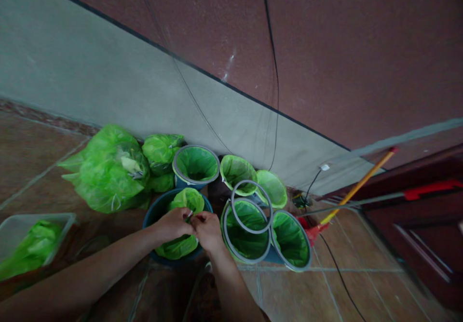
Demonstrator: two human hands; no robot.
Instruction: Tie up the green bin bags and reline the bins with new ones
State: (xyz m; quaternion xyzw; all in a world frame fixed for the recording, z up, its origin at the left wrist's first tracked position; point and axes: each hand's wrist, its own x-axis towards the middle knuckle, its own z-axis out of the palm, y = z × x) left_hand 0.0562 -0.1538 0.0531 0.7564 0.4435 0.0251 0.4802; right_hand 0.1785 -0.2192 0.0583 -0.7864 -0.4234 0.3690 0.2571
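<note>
In the head view, a green garbage bag [181, 248] stands gathered inside a blue trash bin [154, 218]. Over its middle, my left hand [173, 224] and my right hand [210, 230] meet with fingers pinched together. Both are closed on the bag's gathered neck. A small whitish bit, perhaps a drawstring, shows between the fingertips, though too small to make out. To the right stands a lined bin [243, 240] with a loose grey ring [234, 211] resting across its top.
Full green bags [108, 167] lean by the wall on the left, near a clear plastic tub [68, 221] holding green bags. Other lined bins [197, 164] stand behind and right. A yellow-handled tool [358, 187] and black cables [340, 274] lie farther right, beside a dark door [427, 245].
</note>
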